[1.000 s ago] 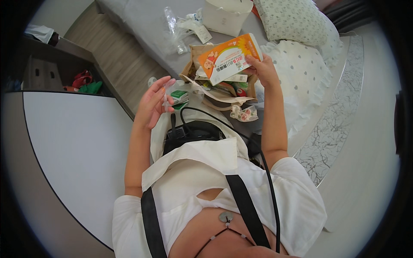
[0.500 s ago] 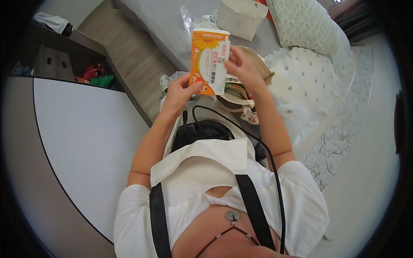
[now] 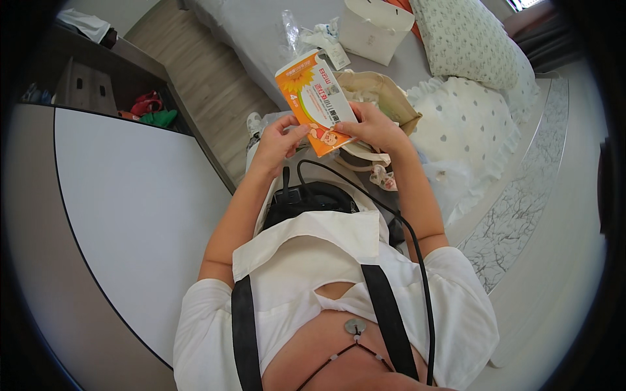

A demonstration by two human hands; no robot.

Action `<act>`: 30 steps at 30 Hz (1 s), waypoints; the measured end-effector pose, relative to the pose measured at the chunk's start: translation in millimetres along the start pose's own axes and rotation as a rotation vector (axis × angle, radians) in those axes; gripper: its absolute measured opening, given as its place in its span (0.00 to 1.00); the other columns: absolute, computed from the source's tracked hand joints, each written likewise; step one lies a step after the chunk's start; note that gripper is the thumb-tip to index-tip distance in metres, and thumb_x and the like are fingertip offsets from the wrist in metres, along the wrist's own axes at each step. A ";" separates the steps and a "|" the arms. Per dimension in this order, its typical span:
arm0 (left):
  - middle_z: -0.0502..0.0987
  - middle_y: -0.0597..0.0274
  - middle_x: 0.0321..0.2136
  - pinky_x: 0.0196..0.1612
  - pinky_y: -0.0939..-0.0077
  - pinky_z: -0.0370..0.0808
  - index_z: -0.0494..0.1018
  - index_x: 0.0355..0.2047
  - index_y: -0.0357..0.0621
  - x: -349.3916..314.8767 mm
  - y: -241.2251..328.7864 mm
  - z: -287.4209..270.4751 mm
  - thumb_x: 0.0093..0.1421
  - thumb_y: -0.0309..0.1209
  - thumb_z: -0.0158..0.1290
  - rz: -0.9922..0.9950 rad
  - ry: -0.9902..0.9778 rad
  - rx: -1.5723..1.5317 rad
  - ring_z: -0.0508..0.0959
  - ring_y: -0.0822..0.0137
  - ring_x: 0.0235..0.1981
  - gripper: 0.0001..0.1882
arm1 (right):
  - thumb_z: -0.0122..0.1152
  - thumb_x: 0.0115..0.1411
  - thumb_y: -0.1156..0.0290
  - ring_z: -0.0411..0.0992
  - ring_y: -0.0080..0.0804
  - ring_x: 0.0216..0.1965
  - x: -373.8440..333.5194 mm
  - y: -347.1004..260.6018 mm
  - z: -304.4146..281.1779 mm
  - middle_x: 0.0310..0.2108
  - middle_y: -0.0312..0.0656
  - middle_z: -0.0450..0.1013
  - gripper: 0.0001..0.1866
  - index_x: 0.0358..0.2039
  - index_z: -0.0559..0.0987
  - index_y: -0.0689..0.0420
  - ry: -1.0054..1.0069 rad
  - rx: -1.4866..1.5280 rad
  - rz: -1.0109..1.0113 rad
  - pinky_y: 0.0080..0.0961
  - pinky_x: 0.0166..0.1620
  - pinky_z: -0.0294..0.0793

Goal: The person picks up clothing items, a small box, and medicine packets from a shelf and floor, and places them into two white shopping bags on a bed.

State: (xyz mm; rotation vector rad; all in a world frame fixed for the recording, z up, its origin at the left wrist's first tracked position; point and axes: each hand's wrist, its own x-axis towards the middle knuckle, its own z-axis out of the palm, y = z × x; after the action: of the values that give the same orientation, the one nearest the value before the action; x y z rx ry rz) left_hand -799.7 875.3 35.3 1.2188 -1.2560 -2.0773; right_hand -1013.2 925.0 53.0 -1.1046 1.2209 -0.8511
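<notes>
Orange-and-white cardboard, flat and printed, is what I have between my hands: a slim rectangular packet (image 3: 315,101) held up in front of my chest, tilted so its top corner leans toward the grey bed (image 3: 254,32) and its lower end points back at me. My left hand (image 3: 277,138) pinches the lower left edge with thumb and fingertips closed on it; my right hand (image 3: 372,127) wraps the lower right corner, fingers curled over the face. Both hands are clamped on the orange packet, near each other but not touching.

Below it sits the open beige fabric bag (image 3: 385,98) with its handles, and a black cable (image 3: 391,221) runs from my lap up toward it. A white paper gift bag (image 3: 375,29) and some clear plastic wrapping (image 3: 293,29) lie further off on the bed, with a dotted white cushion (image 3: 456,124) to the right.

To handle this well, I judge the grip should stay at the edges so my fingers do not cover the printed face. It looks light and stiff, so a soft pinch should do; squeezing could crease it. Turning it is best done by rolling both wrists together, keeping it over the bag in case it slips.
</notes>
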 end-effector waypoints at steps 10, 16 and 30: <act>0.68 0.69 0.21 0.13 0.90 0.56 0.66 0.29 0.40 5.0 -4.6 14.8 0.52 0.30 0.55 0.082 0.139 -0.313 0.63 0.82 0.16 0.09 | 0.56 0.54 0.64 0.69 0.19 0.29 -2.8 8.1 -4.4 0.30 0.37 0.72 0.19 0.42 0.70 0.63 0.160 0.143 0.057 0.16 0.34 0.70; 0.67 0.70 0.20 0.14 0.90 0.56 0.65 0.29 0.41 3.1 -4.0 21.4 0.53 0.30 0.54 0.075 0.178 -0.325 0.63 0.82 0.16 0.10 | 0.57 0.54 0.66 0.68 0.15 0.24 4.5 23.4 2.8 0.27 0.35 0.71 0.17 0.41 0.70 0.62 0.207 0.232 0.006 0.11 0.29 0.70; 0.67 0.70 0.20 0.13 0.92 0.55 0.67 0.30 0.41 3.5 -9.5 26.5 0.53 0.31 0.54 0.064 0.210 -0.291 0.63 0.83 0.15 0.09 | 0.56 0.53 0.71 0.64 0.14 0.19 7.3 27.9 6.8 0.21 0.34 0.68 0.13 0.37 0.71 0.64 0.266 0.262 -0.001 0.10 0.22 0.67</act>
State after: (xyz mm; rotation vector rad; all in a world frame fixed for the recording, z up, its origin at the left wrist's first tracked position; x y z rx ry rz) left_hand -823.2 890.6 30.9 1.2081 -0.8540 -1.9456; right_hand -1006.9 927.1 24.1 -0.7976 1.2817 -1.1507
